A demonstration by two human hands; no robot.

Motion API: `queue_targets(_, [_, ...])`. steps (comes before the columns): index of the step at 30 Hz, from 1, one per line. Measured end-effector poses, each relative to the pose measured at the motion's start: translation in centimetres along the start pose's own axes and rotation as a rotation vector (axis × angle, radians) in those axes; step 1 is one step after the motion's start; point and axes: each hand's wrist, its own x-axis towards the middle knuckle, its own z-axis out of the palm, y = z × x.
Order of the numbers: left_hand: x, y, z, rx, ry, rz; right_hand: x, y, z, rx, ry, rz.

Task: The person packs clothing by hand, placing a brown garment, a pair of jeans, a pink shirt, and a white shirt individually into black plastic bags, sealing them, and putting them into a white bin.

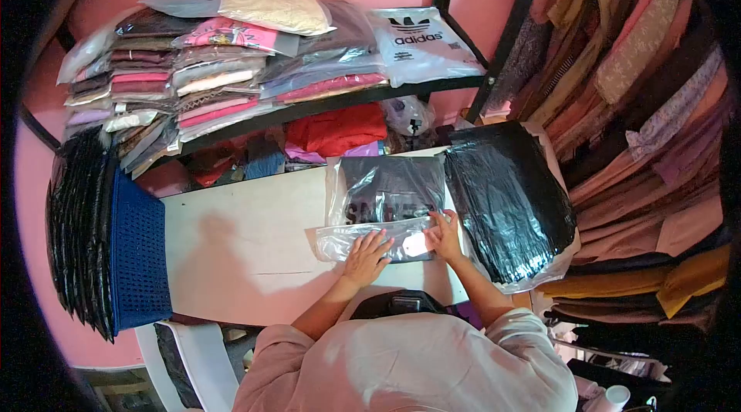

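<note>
A dark folded garment with block lettering lies inside a clear plastic bag [390, 184] on the white table. The bag's clear flap [332, 242] is folded over at the near end, and a white tag [415, 245] shows there. My left hand [367, 257] rests flat on the flap, fingers spread. At the flap's right side, the bent fingers of my right hand [442, 236] appear to pinch its edge.
Black plastic mailers [509, 196] are piled on the right. More hang over a blue basket [140, 250] at the left. Bagged clothes fill the black shelf [324, 107] behind. Hanging garments [641, 103] crowd the right side. A white chair [204, 366] stands at the lower left.
</note>
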Motion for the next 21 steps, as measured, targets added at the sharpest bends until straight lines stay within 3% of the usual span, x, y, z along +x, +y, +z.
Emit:
queue_targets(7, [0.4,0.0,-0.6,0.015,-0.049,0.076,-2.4,-0.1,0.0,-0.075,0.05,0.111])
queue_targets(8, [0.5,0.0,-1.2,-0.012,-0.077,0.106,-2.2,-3.3,-1.5,-0.424,0.121,-0.031])
queue_targets(9, [0.5,-0.3,-1.5,-0.012,-0.077,0.105,-2.4,-2.4,-1.3,-0.424,0.12,-0.032])
queue_targets(11, [0.3,-1.0,-2.1,0.06,-0.167,0.108,-2.7,-0.5,-0.7,-0.442,-0.262,-0.597])
queue_targets(12, [0.3,-1.5,-1.8,0.064,-0.167,0.103,-3.2,-2.9,-1.8,-0.358,-0.439,-0.468])
queue_targets(15, [0.5,-3.2,-0.6,0.0,-0.142,0.104,-2.8,-2.3,-4.1,-0.442,-0.41,-0.543])
queue_targets(16, [0.2,-3.6,-0.3,-0.026,-0.114,0.088,-2.2,-2.2,-4.9,-0.494,-0.488,-0.518])
queue_targets(21, [-0.2,-4.3,-0.9,0.097,0.017,0.043,-0.8,1.2,-3.9,-0.302,-0.318,-0.558])
